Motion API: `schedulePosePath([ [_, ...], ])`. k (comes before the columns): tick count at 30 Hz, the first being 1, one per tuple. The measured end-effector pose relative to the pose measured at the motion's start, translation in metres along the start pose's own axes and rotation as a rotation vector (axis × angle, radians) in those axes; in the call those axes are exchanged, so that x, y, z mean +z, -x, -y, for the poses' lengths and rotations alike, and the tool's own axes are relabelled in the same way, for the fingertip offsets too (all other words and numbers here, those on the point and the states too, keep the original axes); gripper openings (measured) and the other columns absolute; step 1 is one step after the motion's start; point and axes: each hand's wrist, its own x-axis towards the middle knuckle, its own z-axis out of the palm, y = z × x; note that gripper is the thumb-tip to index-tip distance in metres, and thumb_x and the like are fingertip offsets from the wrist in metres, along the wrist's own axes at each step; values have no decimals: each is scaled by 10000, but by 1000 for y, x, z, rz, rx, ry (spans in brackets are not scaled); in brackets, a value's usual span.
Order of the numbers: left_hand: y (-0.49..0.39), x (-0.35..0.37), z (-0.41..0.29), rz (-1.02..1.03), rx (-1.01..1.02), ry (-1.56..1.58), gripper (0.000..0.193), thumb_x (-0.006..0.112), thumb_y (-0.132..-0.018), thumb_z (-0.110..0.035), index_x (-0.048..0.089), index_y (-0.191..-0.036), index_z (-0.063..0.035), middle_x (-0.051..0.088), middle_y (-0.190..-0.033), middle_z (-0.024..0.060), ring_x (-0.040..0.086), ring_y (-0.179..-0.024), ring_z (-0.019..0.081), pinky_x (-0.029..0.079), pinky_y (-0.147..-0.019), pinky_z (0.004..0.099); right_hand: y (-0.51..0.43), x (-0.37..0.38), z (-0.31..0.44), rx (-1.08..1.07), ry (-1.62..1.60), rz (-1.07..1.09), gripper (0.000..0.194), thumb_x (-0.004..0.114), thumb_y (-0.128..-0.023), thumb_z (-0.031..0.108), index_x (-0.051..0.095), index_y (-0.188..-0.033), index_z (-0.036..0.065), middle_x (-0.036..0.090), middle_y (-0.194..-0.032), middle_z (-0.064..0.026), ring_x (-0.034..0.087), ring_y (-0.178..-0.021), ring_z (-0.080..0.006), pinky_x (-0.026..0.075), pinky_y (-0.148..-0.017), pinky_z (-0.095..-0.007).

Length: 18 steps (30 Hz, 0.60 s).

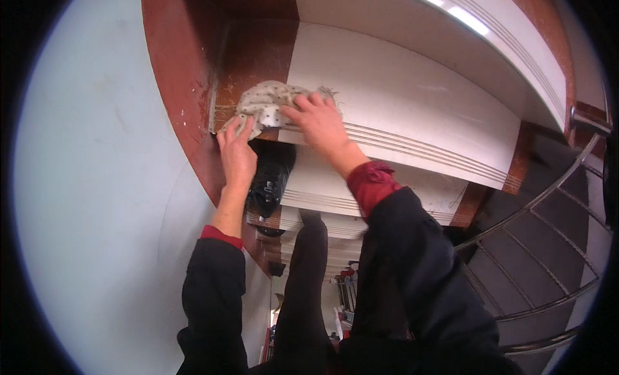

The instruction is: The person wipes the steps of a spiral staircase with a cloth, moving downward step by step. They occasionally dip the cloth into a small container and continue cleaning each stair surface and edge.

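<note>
A pale cloth with dark dots (263, 97) lies bunched on a stair tread (387, 85), over the seam between its white slab and its red-brown end piece (256, 48). My right hand (320, 124) presses on the cloth's right part with fingers spread, close to the grooved front edge. At the cloth's lower left corner, my left hand (238, 150) has its fingertips on the fabric, near the red-brown skirting (181, 85). The cloth's underside and the tread beneath it are hidden.
Black shoes (268, 181) stand on the lower steps along the left side. A pale wall (96, 157) rises at left. On the right runs a metal stair railing (532, 205). Several lower steps descend under my legs, with blurred items (346, 297) at the bottom.
</note>
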Motion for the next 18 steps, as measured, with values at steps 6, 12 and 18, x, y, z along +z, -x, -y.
schedulePosePath([
  [6,31,32,-90,129,55,57,578,575,-745,127,633,-1281,-79,519,-1328,164,464,-1184,376,387,-1056,445,94,-32,-50,135,-24,19,544,592,-731,-38,636,-1203,230,583,-1079,-44,526,-1002,-291,444,-870,-405],
  [12,57,80,-194,189,138,57,624,621,-720,96,548,-1311,-90,478,-1307,174,471,-1118,379,428,-978,474,181,-54,-95,332,-5,-75,565,572,-703,-94,647,-1172,212,599,-1061,-62,532,-955,-309,461,-854,-401],
  [18,83,121,-284,216,302,9,569,633,-746,47,536,-1291,-87,481,-1252,140,477,-1103,370,466,-927,470,269,-74,-146,565,-76,-104,563,544,-699,-137,661,-1150,178,598,-1064,-85,526,-929,-331,464,-852,-410],
])
